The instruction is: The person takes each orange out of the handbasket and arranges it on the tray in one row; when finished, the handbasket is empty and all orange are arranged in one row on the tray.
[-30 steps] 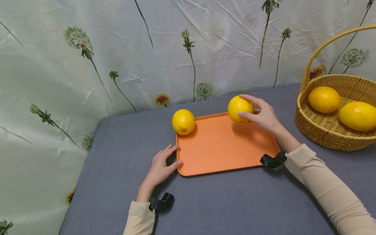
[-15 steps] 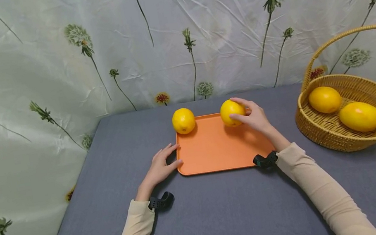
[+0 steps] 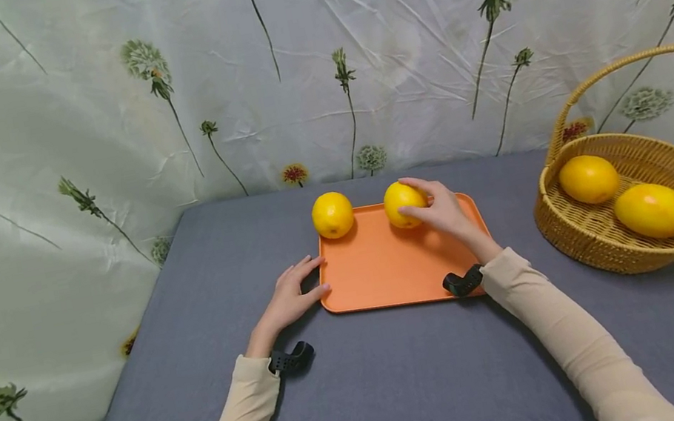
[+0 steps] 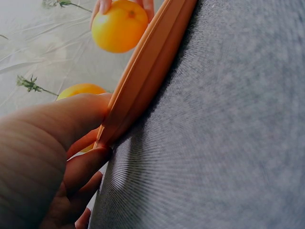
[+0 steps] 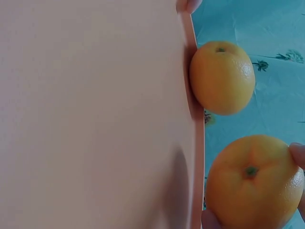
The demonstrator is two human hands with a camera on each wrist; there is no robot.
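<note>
My right hand [image 3: 438, 209] holds an orange [image 3: 402, 203] over the back part of an orange-coloured tray [image 3: 381, 270], thumb on one side and fingers on the other. The right wrist view shows that same orange [image 5: 255, 183] large, its stem end facing the camera, and its shadow on the tray. A second orange [image 3: 333, 216] rests at the tray's back left corner. My left hand [image 3: 288, 298] lies at the tray's left edge, thumb and fingers spread and their tips touching the rim. In the left wrist view the tray's side [image 4: 143, 67] runs past the thumb [image 4: 81, 112].
A wicker basket [image 3: 569, 241] with a tall handle stands at the right, with two yellow-orange fruits [image 3: 651, 211] inside. Grey cloth [image 3: 374, 384] covers the table. A curtain printed with dandelions [image 3: 419, 98] hangs behind and along the left.
My right hand has carried the orange leftward over the tray, nearer the second orange. My left hand stays at the tray's edge. The view has shifted slightly.
</note>
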